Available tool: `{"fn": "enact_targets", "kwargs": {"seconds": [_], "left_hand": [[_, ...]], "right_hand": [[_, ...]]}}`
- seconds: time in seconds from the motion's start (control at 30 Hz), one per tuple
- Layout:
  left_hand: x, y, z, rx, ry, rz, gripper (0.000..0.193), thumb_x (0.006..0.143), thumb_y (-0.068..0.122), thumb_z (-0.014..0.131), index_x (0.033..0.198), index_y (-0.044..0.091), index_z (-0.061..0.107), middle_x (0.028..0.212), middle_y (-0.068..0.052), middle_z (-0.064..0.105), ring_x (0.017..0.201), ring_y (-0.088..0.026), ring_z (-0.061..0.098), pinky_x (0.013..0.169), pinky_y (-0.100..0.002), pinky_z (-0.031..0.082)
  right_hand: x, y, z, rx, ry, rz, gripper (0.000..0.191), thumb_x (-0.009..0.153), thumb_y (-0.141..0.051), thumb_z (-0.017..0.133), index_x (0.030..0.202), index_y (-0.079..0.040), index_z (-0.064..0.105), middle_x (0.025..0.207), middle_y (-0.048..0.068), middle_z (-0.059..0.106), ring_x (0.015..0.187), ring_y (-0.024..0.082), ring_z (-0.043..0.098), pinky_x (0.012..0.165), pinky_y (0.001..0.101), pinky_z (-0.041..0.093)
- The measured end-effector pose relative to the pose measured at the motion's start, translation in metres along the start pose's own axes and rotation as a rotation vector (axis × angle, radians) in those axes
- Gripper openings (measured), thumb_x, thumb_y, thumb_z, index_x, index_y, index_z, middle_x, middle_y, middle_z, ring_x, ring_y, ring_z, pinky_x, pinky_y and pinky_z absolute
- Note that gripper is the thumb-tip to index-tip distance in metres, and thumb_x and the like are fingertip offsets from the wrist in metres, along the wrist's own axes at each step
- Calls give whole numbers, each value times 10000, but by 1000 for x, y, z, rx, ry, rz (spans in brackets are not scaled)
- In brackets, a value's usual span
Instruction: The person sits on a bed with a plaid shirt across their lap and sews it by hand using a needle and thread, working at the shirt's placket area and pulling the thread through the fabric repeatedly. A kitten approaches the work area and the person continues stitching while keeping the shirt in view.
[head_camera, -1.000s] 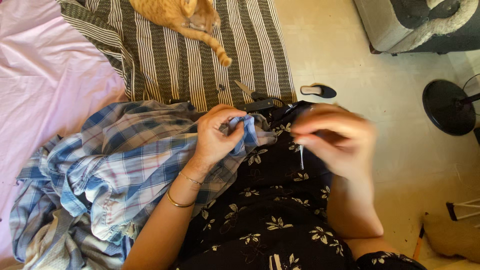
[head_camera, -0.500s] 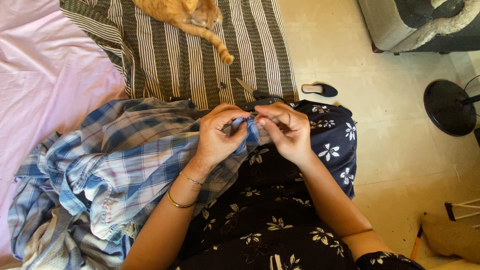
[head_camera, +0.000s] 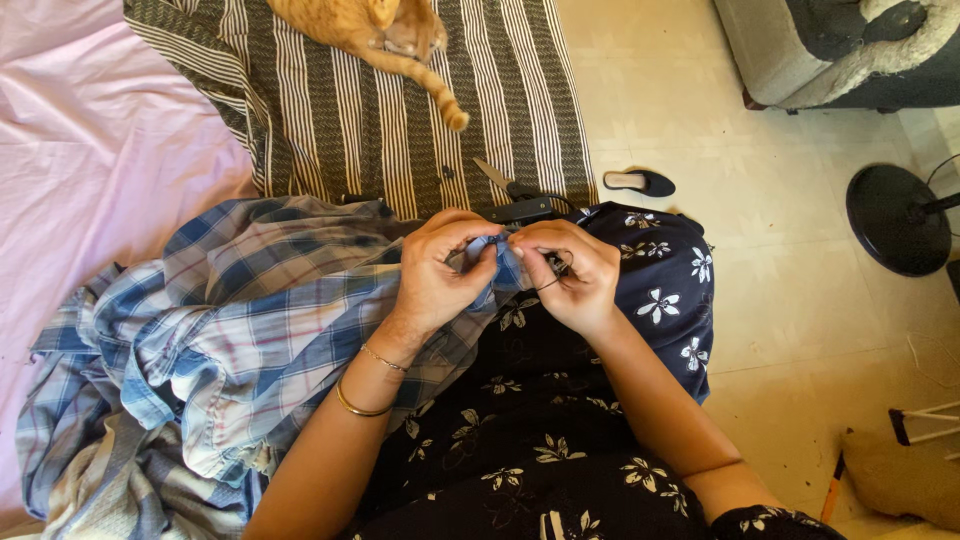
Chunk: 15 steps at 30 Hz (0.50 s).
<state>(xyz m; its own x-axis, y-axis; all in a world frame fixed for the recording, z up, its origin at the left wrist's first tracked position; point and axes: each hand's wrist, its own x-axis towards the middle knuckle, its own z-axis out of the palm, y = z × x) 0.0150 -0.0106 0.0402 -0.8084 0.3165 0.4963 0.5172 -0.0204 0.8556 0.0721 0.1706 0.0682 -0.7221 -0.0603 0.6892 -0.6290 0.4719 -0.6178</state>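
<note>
Head view shows you seated with a blue plaid shirt (head_camera: 250, 330) spread over your lap and spilling to your left onto the pink sheet (head_camera: 90, 170). Judge the shirt as light, soft and floppy: it will bunch and slide rather than keep any shape, so take it at a folded edge close to the spot you work on, as you do now.

Your left hand (head_camera: 440, 275) is closed in a pinch on a small fold of the blue cloth, thumb and fingers pressed together, gold bangles at the wrist. Your right hand (head_camera: 570, 275) meets it, touching the same fold, fingers curled in a fine pinch; a thin dark thread (head_camera: 550, 283) loops below the fingers. Whether a needle sits between those fingertips is too small to tell.

Just beyond your hands, scissors (head_camera: 510, 195) lie on the striped blanket (head_camera: 330, 110), where an orange cat (head_camera: 370, 30) rests. A dark slipper (head_camera: 640, 182) lies on the floor nearby.
</note>
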Motion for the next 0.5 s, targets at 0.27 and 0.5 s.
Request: {"fn": "enact_targets", "kwargs": {"seconds": [0.27, 0.5], "left_hand": [[1, 0, 1, 5, 4, 8, 257, 827, -43, 749, 1066, 54, 749, 986, -45, 721, 794, -106, 673, 696, -231, 547], [1, 1, 1, 73, 18, 133, 250, 838, -48, 728, 1068, 48, 729, 1029, -60, 731, 918, -156, 730, 813, -282, 601]], "right_hand": [[4, -3, 1, -51, -12, -15, 144, 919, 89, 735, 1035, 28, 676, 1000, 153, 736, 917, 242, 748, 824, 311, 603], [7, -8, 3, -212, -85, -82, 142, 894, 85, 750, 992, 11, 678, 977, 137, 732, 849, 269, 727, 741, 325, 583]]}}
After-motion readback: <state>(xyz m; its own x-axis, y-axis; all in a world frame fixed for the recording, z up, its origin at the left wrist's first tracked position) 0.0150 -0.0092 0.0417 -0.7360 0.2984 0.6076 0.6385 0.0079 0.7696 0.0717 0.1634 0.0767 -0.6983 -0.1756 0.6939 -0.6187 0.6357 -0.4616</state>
